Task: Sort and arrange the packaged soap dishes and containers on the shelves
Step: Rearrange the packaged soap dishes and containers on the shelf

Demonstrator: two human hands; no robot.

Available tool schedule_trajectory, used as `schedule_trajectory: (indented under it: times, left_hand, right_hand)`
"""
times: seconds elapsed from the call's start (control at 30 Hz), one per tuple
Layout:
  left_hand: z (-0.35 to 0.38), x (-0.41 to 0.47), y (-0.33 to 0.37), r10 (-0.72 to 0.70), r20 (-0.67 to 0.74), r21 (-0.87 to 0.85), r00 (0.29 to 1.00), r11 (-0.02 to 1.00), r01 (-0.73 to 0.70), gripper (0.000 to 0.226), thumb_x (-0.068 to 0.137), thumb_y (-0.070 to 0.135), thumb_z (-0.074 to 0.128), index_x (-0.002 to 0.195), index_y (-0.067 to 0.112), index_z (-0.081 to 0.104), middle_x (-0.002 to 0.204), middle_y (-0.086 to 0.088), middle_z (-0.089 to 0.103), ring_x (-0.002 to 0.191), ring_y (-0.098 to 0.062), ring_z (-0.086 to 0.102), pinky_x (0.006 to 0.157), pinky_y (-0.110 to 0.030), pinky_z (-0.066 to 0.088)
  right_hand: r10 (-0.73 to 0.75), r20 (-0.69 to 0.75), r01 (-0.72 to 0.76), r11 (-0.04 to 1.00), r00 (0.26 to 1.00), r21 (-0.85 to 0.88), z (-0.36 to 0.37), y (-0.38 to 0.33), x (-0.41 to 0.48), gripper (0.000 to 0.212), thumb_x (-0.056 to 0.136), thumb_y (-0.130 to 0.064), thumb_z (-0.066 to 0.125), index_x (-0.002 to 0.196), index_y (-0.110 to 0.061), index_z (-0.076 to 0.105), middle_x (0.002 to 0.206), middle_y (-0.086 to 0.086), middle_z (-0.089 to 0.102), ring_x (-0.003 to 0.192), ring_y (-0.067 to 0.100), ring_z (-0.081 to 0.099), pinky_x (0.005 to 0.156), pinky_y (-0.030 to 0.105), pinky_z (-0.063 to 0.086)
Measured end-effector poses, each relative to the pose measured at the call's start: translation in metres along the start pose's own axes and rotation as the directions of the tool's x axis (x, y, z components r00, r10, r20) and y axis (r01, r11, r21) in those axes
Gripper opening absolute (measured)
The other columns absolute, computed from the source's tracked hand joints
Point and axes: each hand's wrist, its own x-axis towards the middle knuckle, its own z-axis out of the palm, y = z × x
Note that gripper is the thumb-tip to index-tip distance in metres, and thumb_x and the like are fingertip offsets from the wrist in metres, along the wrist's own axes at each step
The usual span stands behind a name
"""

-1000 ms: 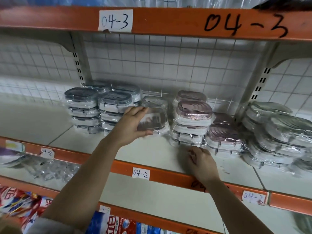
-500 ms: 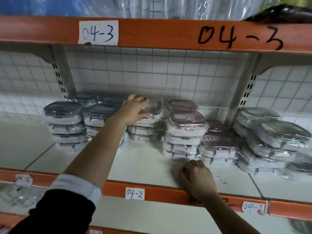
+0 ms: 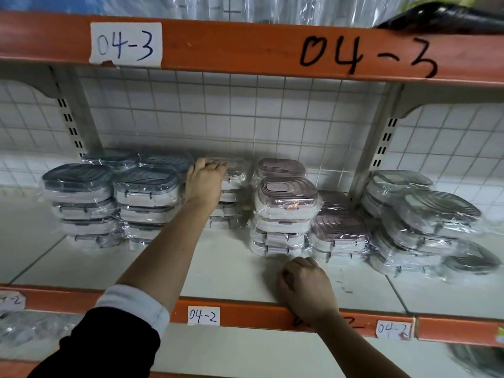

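**Left hand on the middle stack, right fist on the shelf**

On my feed the left hand (image 3: 206, 184) reaches to the back of the shelf (image 3: 231, 268) and lies against the middle stack (image 3: 231, 205) of wrapped containers; its fingers (image 3: 216, 165) bend over the lid of the top container (image 3: 236, 170), and the thumb is hidden, so I cannot tell whether it grasps that container or only rests on it. The right hand (image 3: 305, 287) is clenched into a fist with nothing visible in it; it sits on the shelf just behind the orange front rail (image 3: 245, 312), close in front of the pink-lidded stacks (image 3: 286, 195).

The middle stack stands near the wire grid (image 3: 245, 118), between the grey-lidded stacks (image 3: 147, 186) on its left and the pink-lidded ones on its right; the grey stacks look touching it, while a narrow gap shows on the pink side. Farther right, past the upright post (image 3: 368, 159), more wrapped stacks (image 3: 436, 211) lean over to the right.

A paper label reading 04-2 (image 3: 203, 315) is stuck on the front rail; the beam above carries a paper label 04-3 (image 3: 125, 43). My left forearm is bare up to a white cuff (image 3: 133, 304) and dark sleeve.
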Motion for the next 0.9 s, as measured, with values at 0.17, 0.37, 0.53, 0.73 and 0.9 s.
schedule_trajectory:
  times: [0.17,0.37,0.53,0.73,0.9]
  left_hand:
    - [0.007,-0.008,0.006,-0.011,0.038,-0.09,0.999,0.996,0.014,0.072,0.087,-0.011,0.041,0.153,0.012,0.023,0.158,-0.007,0.026,0.147,-0.025,0.015,0.12,-0.038,0.016]
    - [-0.003,-0.04,0.006,0.025,-0.052,-0.281,0.998,0.959,-0.039,0.056,0.095,0.005,0.047,0.15,0.005,0.031,0.156,-0.015,0.029,0.147,-0.03,0.019,0.122,-0.041,0.012]
    - [-0.028,-0.088,0.032,-0.085,-0.179,-0.351,0.98,0.936,0.018,0.039,0.097,0.016,0.046,0.133,0.006,0.055,0.131,-0.017,0.06,0.116,-0.037,0.058,0.098,-0.049,0.046]
    - [-0.044,-0.149,0.091,-0.006,-0.229,-0.258,0.973,0.965,-0.055,0.045,0.095,0.031,0.04,0.127,0.008,0.06,0.131,-0.011,0.06,0.117,-0.031,0.056,0.101,-0.042,0.04]
    - [-0.04,-0.185,0.164,0.09,-0.158,-0.261,0.983,0.957,-0.13,0.047,0.094,0.031,0.039,0.13,0.008,0.06,0.141,-0.012,0.052,0.129,-0.033,0.049,0.108,-0.048,0.037]
  right_hand:
    - [0.018,-0.001,-0.018,0.999,1.0,0.037,-0.001,0.001,0.001,0.02,0.088,-0.034,0.053,0.076,-0.019,0.057,0.086,-0.002,0.06,0.089,0.021,0.052,0.071,0.03,0.04]
    - [0.037,0.025,-0.04,0.993,0.999,0.11,-0.002,0.004,0.0,0.018,0.087,-0.031,0.054,0.089,-0.019,0.067,0.091,-0.002,0.063,0.095,0.021,0.054,0.073,0.03,0.042]
    - [0.05,-0.075,-0.027,0.958,0.996,0.285,-0.016,0.014,-0.008,0.015,0.085,-0.017,0.061,0.097,-0.018,0.07,0.094,0.003,0.068,0.097,0.026,0.058,0.077,0.031,0.047]
    - [0.042,-0.138,-0.007,0.969,0.99,0.245,-0.045,0.04,-0.032,0.011,0.085,-0.016,0.064,0.094,-0.015,0.07,0.094,0.004,0.069,0.095,0.028,0.058,0.075,0.038,0.052]
    - [0.062,-0.169,-0.031,0.983,0.984,0.179,-0.085,0.094,-0.075,0.014,0.085,-0.014,0.065,0.097,-0.011,0.071,0.096,0.007,0.069,0.095,0.03,0.059,0.077,0.035,0.049]
